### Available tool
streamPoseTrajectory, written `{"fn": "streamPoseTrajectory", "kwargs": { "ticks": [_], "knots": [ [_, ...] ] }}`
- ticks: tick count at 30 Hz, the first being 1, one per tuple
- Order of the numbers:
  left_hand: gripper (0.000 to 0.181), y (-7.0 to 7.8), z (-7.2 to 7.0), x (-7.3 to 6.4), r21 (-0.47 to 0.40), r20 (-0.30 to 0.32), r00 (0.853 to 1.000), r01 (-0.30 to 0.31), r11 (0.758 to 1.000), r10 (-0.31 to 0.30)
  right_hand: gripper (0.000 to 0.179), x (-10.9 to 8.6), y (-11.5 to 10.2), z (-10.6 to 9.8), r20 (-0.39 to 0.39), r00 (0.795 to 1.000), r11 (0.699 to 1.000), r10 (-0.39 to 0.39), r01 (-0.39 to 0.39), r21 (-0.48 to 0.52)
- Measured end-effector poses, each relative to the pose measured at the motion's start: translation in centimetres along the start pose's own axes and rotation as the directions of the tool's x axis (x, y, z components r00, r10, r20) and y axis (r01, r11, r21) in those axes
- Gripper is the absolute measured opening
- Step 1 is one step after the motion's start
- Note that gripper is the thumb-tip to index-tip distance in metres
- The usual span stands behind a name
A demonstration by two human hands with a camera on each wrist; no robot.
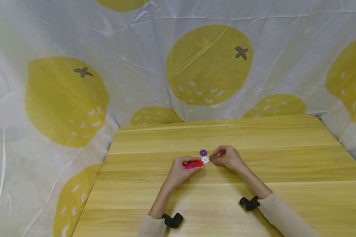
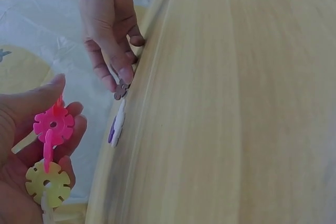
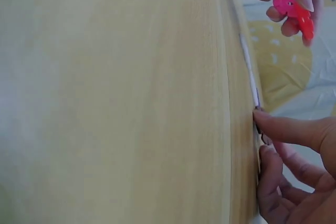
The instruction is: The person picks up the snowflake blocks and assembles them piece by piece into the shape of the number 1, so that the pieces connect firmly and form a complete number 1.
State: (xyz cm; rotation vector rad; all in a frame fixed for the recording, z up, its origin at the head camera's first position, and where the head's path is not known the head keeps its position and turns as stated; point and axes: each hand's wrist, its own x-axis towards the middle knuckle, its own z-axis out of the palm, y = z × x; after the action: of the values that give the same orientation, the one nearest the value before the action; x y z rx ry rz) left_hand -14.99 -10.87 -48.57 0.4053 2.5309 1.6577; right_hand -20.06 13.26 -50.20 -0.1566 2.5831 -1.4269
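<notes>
My left hand (image 1: 178, 173) holds a linked chain of notched plastic snowflake discs. A red disc (image 1: 199, 163) is at the chain's right end; the left wrist view shows a pink disc (image 2: 64, 128) and a yellow disc (image 2: 35, 183) further along. Thumb and fingers of my right hand (image 1: 229, 158) pinch a brown snowflake disc (image 1: 212, 158). Between the hands is a white snowflake disc (image 1: 205, 160), overlapped by the red one in the head view. Just behind the white disc is a purple disc (image 1: 203, 152). In the left wrist view the brown disc is right at the white one's end.
A wooden table (image 1: 130, 191) extends beneath both hands. Behind it hangs a white cloth (image 1: 136, 75) printed with yellow fruit. Black wrist devices (image 1: 173, 220) sit at both sleeve cuffs, close over the tabletop.
</notes>
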Motion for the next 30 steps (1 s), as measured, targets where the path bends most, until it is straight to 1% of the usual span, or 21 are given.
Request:
{"fn": "streamPoseTrajectory", "kwargs": {
  "ticks": [4, 7, 9, 12, 15, 19, 23, 30],
  "knots": [
    [0.029, 0.1, 0.0, 0.0, 0.000, 0.002, 1.000, -0.003, 1.000, 0.003, 0.023, -0.3, 0.0, -0.2, -0.014, 1.000, 1.000, 0.000, 0.000, 0.019],
    [0.030, 0.2, 0.0, 0.0, 0.008, 0.002, 1.000, -0.003, 1.000, 0.003, 0.018, -0.6, 0.1, -0.4, 0.001, 1.000, 0.996, -0.002, 0.002, 0.094],
    [0.031, 0.3, -0.1, -0.1, 0.012, 0.002, 1.000, -0.001, 1.000, 0.001, 0.019, -0.9, 0.2, -0.6, 0.033, 0.999, 0.987, -0.010, 0.005, 0.158],
    [0.034, 0.4, -0.1, -0.1, 0.010, -0.005, 1.000, -0.005, 1.000, 0.005, 0.021, -1.4, 0.2, -1.0, 0.091, 0.995, 0.974, -0.035, 0.014, 0.228],
    [0.033, 0.3, -0.1, -0.1, 0.018, -0.020, 1.000, -0.022, 1.000, 0.022, 0.022, -2.0, 0.1, -1.4, 0.135, 0.989, 0.968, -0.055, 0.020, 0.249],
    [0.030, 0.4, -0.1, -0.1, 0.038, -0.031, 0.999, -0.030, 0.999, 0.031, 0.025, -2.8, -0.1, -1.8, 0.178, 0.980, 0.961, -0.090, 0.038, 0.275],
    [0.030, 0.6, -0.2, -0.1, 0.040, -0.013, 0.999, -0.037, 0.999, 0.038, 0.028, -3.5, -0.1, -2.0, 0.187, 0.974, 0.952, -0.130, 0.070, 0.297],
    [0.030, 0.8, -0.1, -0.1, 0.011, 0.010, 0.998, -0.058, 0.998, 0.058, 0.029, -4.2, -0.1, -2.0, 0.155, 0.973, 0.927, -0.170, 0.105, 0.360]
  ]
}}
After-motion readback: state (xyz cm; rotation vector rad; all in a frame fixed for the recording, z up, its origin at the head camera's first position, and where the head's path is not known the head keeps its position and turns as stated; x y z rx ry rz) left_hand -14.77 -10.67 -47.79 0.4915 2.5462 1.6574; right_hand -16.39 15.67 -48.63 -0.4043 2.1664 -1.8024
